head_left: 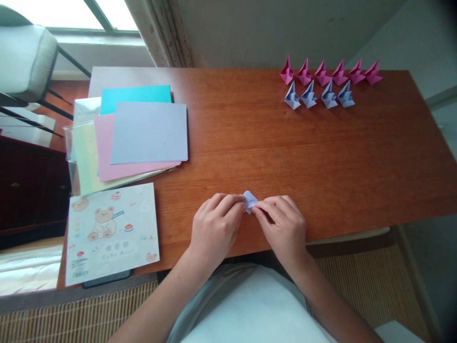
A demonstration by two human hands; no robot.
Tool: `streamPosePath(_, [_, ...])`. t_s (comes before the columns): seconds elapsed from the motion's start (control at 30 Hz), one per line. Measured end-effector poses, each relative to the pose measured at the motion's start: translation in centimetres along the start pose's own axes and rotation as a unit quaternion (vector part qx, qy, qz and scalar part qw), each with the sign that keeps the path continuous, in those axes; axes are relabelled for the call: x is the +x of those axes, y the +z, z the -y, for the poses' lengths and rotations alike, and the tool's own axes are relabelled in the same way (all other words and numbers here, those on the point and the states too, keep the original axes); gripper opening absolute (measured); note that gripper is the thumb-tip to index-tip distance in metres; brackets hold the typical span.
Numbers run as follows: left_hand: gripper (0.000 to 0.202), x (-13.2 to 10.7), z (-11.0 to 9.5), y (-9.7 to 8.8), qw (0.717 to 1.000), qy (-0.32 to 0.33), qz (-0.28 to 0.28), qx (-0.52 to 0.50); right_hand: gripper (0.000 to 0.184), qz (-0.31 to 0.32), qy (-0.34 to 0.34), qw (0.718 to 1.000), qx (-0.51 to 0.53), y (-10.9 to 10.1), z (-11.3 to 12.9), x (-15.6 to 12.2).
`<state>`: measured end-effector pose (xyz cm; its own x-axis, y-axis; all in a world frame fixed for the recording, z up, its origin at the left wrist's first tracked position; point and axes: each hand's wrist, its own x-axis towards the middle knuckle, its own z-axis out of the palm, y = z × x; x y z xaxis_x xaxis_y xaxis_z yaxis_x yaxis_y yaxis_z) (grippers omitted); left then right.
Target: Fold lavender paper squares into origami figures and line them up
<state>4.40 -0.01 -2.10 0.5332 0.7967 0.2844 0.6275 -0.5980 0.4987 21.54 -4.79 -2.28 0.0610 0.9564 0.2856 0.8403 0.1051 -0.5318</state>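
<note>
Between both hands, near the front edge of the wooden table (235,143), is a small piece of folded pale blue paper (250,200). My left hand (217,224) pinches its left side between thumb and fingers. On the right side, the fingertips of my right hand (283,224) pinch it too. Part of the paper is covered by my fingertips. At the far right of the table stand a row of several pink origami figures (322,75) and, in front of them, a row of several pale blue origami figures (329,96), each with a pointed top.
Left on the table are overlapping paper sheets: lavender (150,133), pink (104,147), yellow (84,157) and turquoise (137,97). A bear-printed pad (132,238) lies at the front left, over a dark flat object (107,280). Beyond the left edge stands a chair (26,52).
</note>
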Motion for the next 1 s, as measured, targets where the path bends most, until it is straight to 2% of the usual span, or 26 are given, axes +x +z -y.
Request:
streamPosePath(0.33, [0.011, 0.8, -0.2, -0.1, 0.999, -0.032, 0.006, -0.015, 0.012, 0.101, 0.044, 0.994, 0.014, -1.0, -0.5, 1.6])
streamPosePath(0.47, [0.015, 1.0, 0.0, -0.4, 0.997, -0.060, 0.010, -0.050, 0.016, 0.105, 0.060, 0.993, 0.008, -1.1, -0.2, 1.6])
streamPosePath(0.77, [0.013, 1.4, -0.1, -0.2, 0.990, -0.131, 0.010, -0.057, 0.015, 0.107, 0.094, 0.990, 0.004, -0.9, 0.1, 2.1])
streamPosePath(1.0, [0.015, 1.7, -0.4, -0.2, 0.989, -0.141, 0.013, -0.028, 0.016, 0.129, 0.114, 0.985, 0.009, -1.0, 0.1, 3.1])
